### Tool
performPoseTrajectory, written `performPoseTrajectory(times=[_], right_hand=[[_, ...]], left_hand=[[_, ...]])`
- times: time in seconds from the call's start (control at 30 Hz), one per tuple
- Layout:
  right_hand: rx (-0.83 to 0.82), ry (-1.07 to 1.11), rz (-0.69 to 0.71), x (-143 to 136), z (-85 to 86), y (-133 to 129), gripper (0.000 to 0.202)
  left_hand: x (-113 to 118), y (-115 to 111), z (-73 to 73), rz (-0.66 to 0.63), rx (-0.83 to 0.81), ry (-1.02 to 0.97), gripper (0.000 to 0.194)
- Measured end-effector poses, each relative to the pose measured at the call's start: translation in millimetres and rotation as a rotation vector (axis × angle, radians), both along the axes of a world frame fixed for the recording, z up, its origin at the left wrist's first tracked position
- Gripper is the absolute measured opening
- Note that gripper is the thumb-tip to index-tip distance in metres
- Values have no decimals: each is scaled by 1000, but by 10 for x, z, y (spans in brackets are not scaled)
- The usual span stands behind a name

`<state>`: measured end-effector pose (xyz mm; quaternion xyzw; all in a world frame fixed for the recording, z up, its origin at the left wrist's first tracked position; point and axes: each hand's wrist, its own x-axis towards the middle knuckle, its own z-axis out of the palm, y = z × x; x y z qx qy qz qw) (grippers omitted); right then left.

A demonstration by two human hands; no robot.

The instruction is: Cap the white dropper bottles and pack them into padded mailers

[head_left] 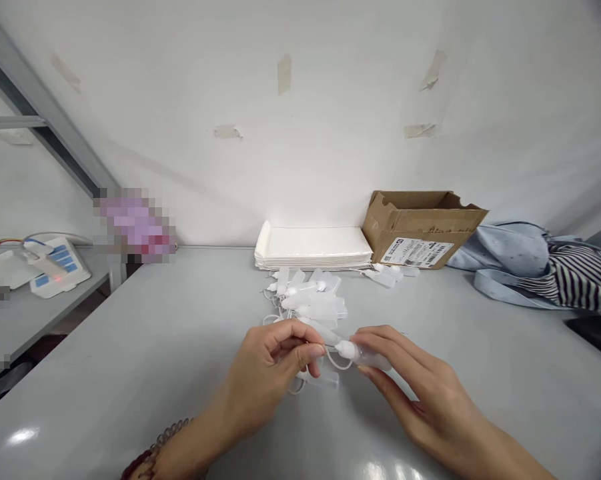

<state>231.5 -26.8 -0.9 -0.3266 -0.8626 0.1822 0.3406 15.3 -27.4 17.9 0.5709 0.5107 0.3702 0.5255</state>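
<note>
White tether [338, 367] apparently in left hand [267, 363].

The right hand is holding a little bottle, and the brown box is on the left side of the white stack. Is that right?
Not quite. The head view shows the brown box on the right side of the white stack, not the left. The right hand is holding a little bottle, just as you said.
</note>
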Motion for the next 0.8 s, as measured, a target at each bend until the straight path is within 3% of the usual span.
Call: performPoseTrajectory(times=[0.43,0.8], right_hand=[[32,-10,6,-4,30,-12,34],[406,-178,-82,-4,-49,-35,32]], left_hand=[[2,-8,26,-1,3,-11,14],[38,-24,-15,-1,160,69,13]])
